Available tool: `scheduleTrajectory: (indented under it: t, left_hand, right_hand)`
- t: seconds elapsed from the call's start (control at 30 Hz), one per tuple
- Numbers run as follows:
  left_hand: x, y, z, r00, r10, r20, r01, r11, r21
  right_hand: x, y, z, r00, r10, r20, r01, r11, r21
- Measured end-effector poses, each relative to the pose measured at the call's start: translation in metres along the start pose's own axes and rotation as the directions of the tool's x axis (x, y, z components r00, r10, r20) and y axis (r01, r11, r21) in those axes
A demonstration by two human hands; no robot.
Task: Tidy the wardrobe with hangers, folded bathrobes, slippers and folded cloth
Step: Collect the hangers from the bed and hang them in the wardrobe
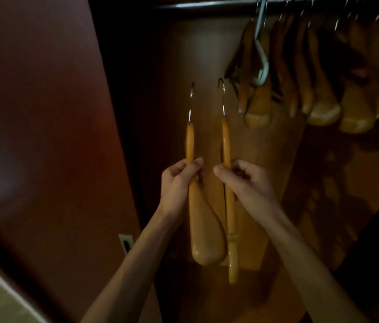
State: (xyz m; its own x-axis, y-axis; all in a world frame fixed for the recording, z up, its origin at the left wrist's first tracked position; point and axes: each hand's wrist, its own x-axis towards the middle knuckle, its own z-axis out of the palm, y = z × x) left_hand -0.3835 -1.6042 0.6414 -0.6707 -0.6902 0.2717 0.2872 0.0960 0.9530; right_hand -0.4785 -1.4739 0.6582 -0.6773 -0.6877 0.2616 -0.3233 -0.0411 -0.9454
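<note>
Your left hand point(179, 180) and right hand point(246, 180) each close around a wooden hanger point(203, 229), hooks up, below the wardrobe rail point(207, 4); stiff, probably light and smooth, they are best gripped mid-arm.

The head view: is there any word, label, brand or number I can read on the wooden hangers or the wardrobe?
None: no readable text shows on the two yellow wooden hangers, one in the left hand and one in the right hand, on the hanging hangers, or on the dark red-brown wardrobe door.
</note>
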Motion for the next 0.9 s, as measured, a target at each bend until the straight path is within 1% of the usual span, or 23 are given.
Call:
scheduleTrajectory:
  t: [0.13, 0.3, 0.43, 0.53, 0.6, 0.73, 0.83, 0.9]
  left_hand:
    - [0.036, 0.032, -0.002, 0.998, 0.063, -0.023, -0.062, 0.998, 0.02]
    - [0.08, 0.067, -0.011, 0.993, 0.111, -0.042, -0.112, 0.993, -0.024]
    - [0.11, 0.086, -0.016, 0.99, 0.136, -0.028, -0.136, 0.991, 0.018]
    - [0.126, 0.099, -0.014, 0.993, 0.113, -0.023, -0.113, 0.993, -0.013]
    - [0.133, 0.109, -0.011, 0.996, 0.085, -0.022, -0.087, 0.994, -0.063]
    - [0.149, 0.127, -0.003, 0.999, 0.053, -0.01, -0.054, 0.991, -0.126]
    - [0.165, 0.143, 0.006, 0.998, 0.026, 0.056, -0.02, 0.993, -0.116]
    - [0.175, 0.151, 0.016, 0.994, 0.014, 0.106, -0.003, 0.995, -0.101]
  right_hand:
    - [0.034, -0.025, 0.0, 0.998, -0.06, -0.033, 0.059, 0.998, -0.031]
    - [0.076, -0.063, 0.009, 0.985, -0.159, -0.06, 0.155, 0.986, -0.064]
    - [0.101, -0.094, 0.016, 0.979, -0.191, -0.067, 0.182, 0.976, -0.122]
    - [0.12, -0.116, 0.015, 0.971, -0.21, -0.11, 0.183, 0.959, -0.219]
    - [0.13, -0.131, 0.012, 0.965, -0.221, -0.144, 0.181, 0.952, -0.247]
    - [0.152, -0.154, 0.003, 0.96, -0.21, -0.187, 0.162, 0.957, -0.24]
    - [0.172, -0.166, -0.006, 0.962, -0.184, -0.202, 0.127, 0.957, -0.262]
    - [0.183, -0.173, -0.01, 0.974, -0.139, -0.177, 0.097, 0.969, -0.228]
